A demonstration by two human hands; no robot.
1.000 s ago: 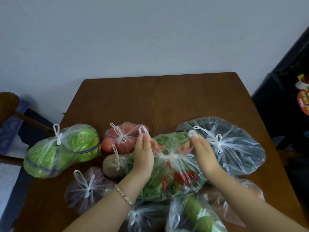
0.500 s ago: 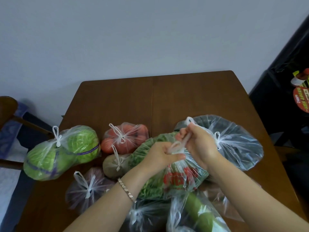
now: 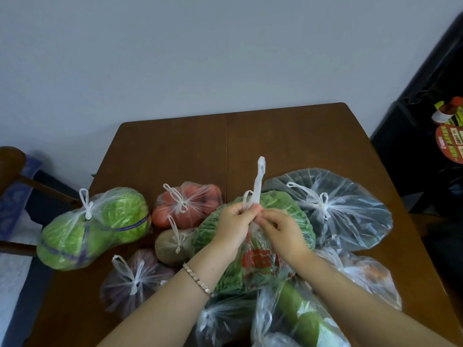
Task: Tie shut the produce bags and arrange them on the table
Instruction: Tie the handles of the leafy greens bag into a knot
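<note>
Brown wooden table by a pale wall | leafy-greens bag at centre, handles upright | left hand and right hand pinch its handles | tied bags around: cabbage bag, tomato bag, dark-greens bag

Illegible red print on the leafy-greens bag; unreadable lettering on the red-green packaging.

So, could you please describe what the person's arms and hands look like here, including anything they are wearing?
Both forearms are bare, with no sleeves in view. The left wrist carries a slim silver-coloured chain bracelet of flat links. The left hand and right hand wear no gloves, and no rings are visible on the fingers.
</note>
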